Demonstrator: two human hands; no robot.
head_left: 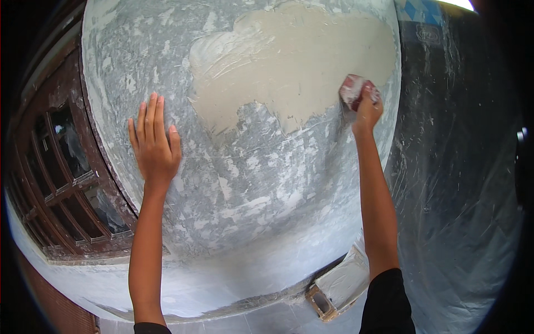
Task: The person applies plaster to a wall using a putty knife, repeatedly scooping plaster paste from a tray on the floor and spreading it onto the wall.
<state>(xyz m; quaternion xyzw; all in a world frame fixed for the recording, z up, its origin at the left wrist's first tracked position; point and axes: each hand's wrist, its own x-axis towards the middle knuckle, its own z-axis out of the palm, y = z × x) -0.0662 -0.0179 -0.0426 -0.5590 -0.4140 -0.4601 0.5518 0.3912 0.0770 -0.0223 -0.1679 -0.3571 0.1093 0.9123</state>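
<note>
A grey wall [250,178] patched with white fills the middle of the view. Across its upper part spreads a wide, smooth beige layer of wet-looking filler [295,61] with an uneven lower edge. At the right end of that layer, my right hand [367,111] is closed around a dark red, angular tool [352,92] smeared with white. The tool lies against the wall or very near it, and its exact kind is unclear. On the left, my left hand [154,146] rests flat on the grey surface, fingers stretched upward, holding nothing.
A brown wooden window [69,183] with barred panes borders the wall at the left. Dark plastic sheeting [450,183] hangs along the right side. Low down, a whitish-smeared box-like object [342,284] stands on grey floor tiles [272,318] near the wall's foot.
</note>
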